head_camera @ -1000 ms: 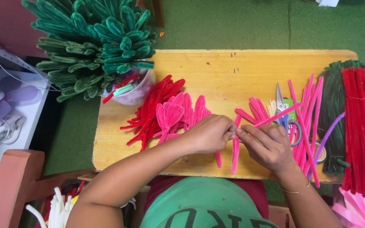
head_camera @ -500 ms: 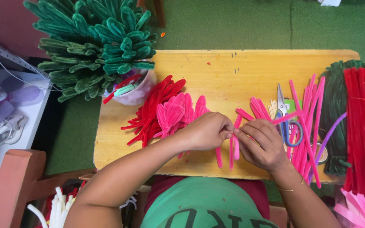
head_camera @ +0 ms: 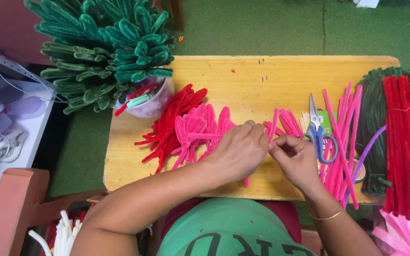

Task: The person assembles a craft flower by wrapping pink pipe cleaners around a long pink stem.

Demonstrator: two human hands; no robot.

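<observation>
Both hands meet near the board's [head_camera: 243, 76] front edge: left hand [head_camera: 238, 151] and right hand [head_camera: 296, 159] pinch a pink pipe cleaner [head_camera: 272, 127], apparently bending it. Keep the pinch tight, close to the bend.

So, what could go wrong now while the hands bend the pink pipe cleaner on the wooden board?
The scissors lie beside the right hand, blades apart; a sideways reach might brush them. The pink pipe cleaner, pinched by the left hand too, may have a stiff tip that could prick a finger. The loose pink stems could slide off the board.
</observation>
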